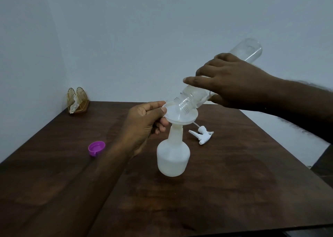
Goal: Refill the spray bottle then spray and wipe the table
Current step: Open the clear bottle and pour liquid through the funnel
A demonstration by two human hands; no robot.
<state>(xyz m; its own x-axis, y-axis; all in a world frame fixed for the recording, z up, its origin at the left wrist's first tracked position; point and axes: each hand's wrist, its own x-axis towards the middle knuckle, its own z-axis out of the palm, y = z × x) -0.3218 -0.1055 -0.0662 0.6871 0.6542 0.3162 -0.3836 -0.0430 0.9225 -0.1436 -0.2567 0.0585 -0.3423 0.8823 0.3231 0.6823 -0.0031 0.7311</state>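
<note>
My left hand [144,127] pinches the rim of the funnel [180,117], which sits in the neck of the spray bottle [173,157]. My right hand [232,81] is wrapped around the clear bottle [189,99], tilted above it with its mouth down in the funnel. This bottle looks almost empty, so I judge the refill nearly finished. The trigger head [202,135] lies just right of the spray bottle. Left to do: fitting it, spraying and wiping the table [216,191].

Just right of the fingers [162,127] of the left hand [144,125], a white plastic funnel [173,110] atop a translucent white spray bottle [173,157] blocks passage; a tilted clear plastic bottle [250,51] bars the way above. A white trigger sprayer [202,135] lies beyond, a purple round cap [96,148] leftward. Nearer, the dark wooden table [216,191] offers room.
</note>
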